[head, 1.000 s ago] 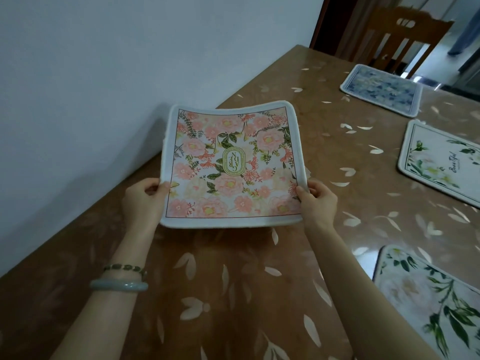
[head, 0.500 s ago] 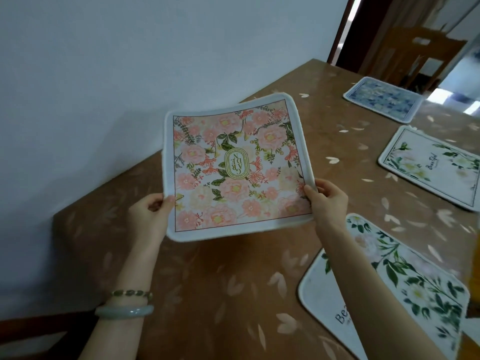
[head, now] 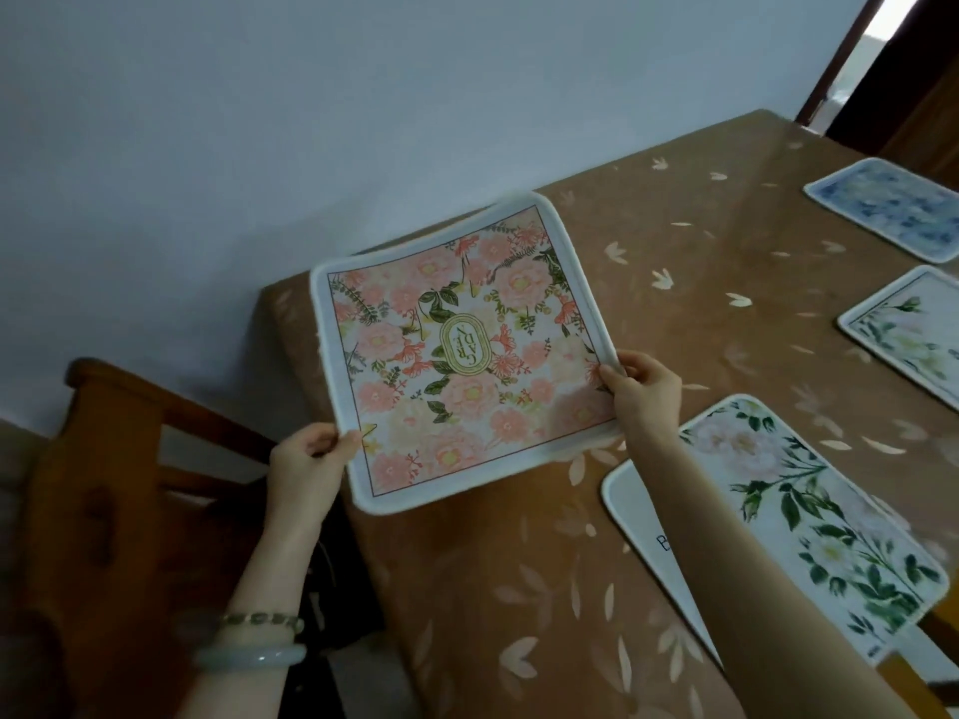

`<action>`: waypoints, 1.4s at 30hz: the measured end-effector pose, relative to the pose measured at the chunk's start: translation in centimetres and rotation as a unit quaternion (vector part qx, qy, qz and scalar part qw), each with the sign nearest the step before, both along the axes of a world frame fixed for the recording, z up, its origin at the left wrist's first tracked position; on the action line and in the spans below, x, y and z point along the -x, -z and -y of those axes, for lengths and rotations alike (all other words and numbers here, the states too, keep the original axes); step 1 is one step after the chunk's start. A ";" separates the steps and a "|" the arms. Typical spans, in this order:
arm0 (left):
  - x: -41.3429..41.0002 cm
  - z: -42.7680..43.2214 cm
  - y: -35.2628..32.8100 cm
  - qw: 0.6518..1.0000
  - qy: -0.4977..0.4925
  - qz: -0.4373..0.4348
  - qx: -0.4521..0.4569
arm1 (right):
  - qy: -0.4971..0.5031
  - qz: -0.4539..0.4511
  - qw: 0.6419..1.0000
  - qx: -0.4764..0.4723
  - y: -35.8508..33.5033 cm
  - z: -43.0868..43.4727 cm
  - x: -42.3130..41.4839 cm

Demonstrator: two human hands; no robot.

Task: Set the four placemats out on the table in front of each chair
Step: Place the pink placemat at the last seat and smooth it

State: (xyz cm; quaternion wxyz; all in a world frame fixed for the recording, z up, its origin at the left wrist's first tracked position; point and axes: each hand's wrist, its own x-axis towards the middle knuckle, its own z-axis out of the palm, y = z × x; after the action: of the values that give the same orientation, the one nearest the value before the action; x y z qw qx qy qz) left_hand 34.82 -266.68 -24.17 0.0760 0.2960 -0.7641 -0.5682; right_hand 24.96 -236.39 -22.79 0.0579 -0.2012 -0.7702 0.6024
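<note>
Placemat, pink floral cloth square (head: 462,355), held tilted above brown petal-print worktop (head: 674,303) corner; left hand (head: 306,459) and right hand (head: 643,391) pinch its side edges. Last of four, likely. Next: lower flat before brown wooden chair (head: 104,459).

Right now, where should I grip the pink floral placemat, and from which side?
Take the pink placemat by its side borders near the two near corners, one hand from each side, as the left hand and right hand pinch it. It looks thin and limp, its far edge bowing, so a spread hold should keep it flat.
</note>
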 end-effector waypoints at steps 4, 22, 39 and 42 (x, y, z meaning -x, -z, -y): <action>-1.4 1.0 2.2 0.999 -0.017 0.026 -0.009 | -0.027 0.026 0.999 -0.008 2.6 1.8 0.3; 0.1 1.8 12.1 0.987 -0.050 0.151 -0.014 | -0.048 0.115 0.983 -0.136 12.0 4.7 4.6; -0.7 2.4 11.6 0.977 -0.043 0.211 -0.001 | -0.076 0.113 0.975 -0.176 12.8 5.0 4.9; -0.5 3.0 11.4 0.975 -0.049 0.213 0.044 | -0.067 0.120 0.972 -0.190 12.8 4.9 4.6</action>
State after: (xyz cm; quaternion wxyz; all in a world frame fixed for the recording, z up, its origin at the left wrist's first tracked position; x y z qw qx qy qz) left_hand 35.33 -269.72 -35.62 -0.0480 0.4438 -0.7714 -0.4536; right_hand 20.32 -241.32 -35.58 -0.0378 -0.2056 -0.8836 0.4190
